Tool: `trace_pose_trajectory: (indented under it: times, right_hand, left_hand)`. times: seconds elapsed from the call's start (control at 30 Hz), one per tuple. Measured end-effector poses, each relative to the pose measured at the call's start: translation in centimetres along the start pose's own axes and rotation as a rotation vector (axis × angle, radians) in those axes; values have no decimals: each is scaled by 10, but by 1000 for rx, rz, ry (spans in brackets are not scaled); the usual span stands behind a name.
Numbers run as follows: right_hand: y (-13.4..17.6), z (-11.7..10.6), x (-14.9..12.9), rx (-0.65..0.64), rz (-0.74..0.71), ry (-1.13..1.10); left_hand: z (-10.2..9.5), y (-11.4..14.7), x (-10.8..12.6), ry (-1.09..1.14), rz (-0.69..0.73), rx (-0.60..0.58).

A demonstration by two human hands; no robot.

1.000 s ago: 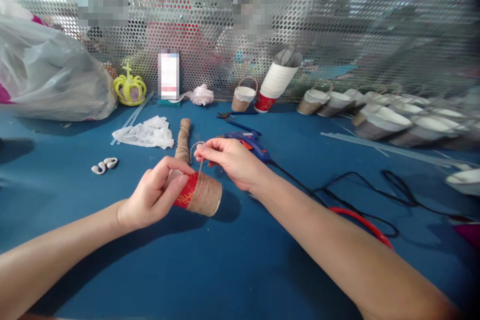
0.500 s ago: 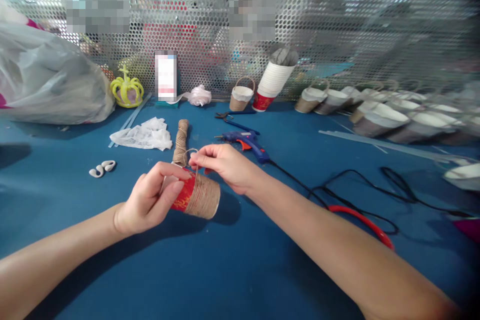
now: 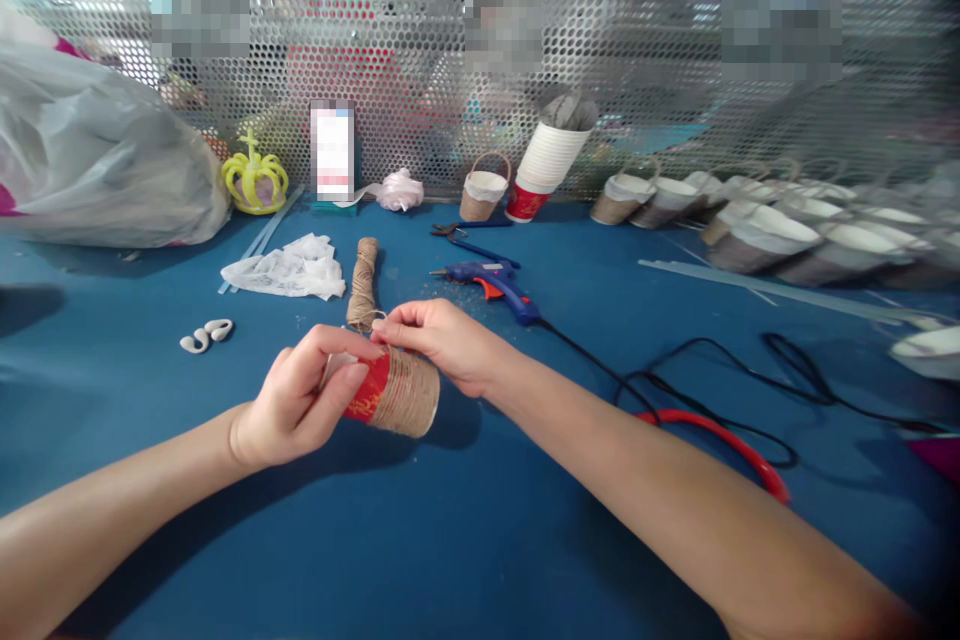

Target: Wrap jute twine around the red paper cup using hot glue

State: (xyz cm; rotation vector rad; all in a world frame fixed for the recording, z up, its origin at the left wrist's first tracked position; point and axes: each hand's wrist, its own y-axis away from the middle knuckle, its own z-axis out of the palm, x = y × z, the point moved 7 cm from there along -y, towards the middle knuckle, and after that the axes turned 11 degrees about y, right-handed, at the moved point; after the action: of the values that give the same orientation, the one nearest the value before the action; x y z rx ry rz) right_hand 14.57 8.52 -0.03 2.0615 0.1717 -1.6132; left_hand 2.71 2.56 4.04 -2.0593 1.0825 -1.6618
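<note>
A red paper cup (image 3: 370,395) lies on its side in the grip of my left hand (image 3: 304,395), fingers at its rim end. Brown twine (image 3: 409,393) is wound round its base half, leaving a red band with gold print bare. My right hand (image 3: 424,335) pinches the loose twine against the upper side of the cup, where the windings meet the red. Just behind stands the spool of twine (image 3: 364,280), lying lengthwise away from me. A blue glue gun (image 3: 487,282) with an orange trigger rests beyond my right hand.
Several twine-wrapped cups (image 3: 765,235) crowd the back right. A tilted stack of paper cups (image 3: 551,160) and one small handled basket (image 3: 482,195) stand by the mesh panel. Pliers (image 3: 457,232), crumpled white fabric (image 3: 289,270) and a black cable (image 3: 712,360) lie on the blue table.
My right hand has come down and slightly left, drawing the twine close to the cup. The loop that stood up between the fingers is smaller. My left hand holds its place.
</note>
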Motion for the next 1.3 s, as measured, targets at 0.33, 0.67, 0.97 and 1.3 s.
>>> trace_pose_trajectory:
  times: [0.33,0.67,0.97,1.3]
  right_hand:
    - [0,-12,-7,13,33,6]
    - [14,-12,-25,-90,-191,414]
    - [35,-15,-34,219,-573,949]
    - [35,-16,-24,226,-602,1012]
  left_hand:
    - [-13,-5,-26,84,-211,142]
    - [-19,-14,-38,225,-347,170]
    - [-7,-18,-37,136,-397,-121]
    - [-5,-18,-35,-76,-360,-231]
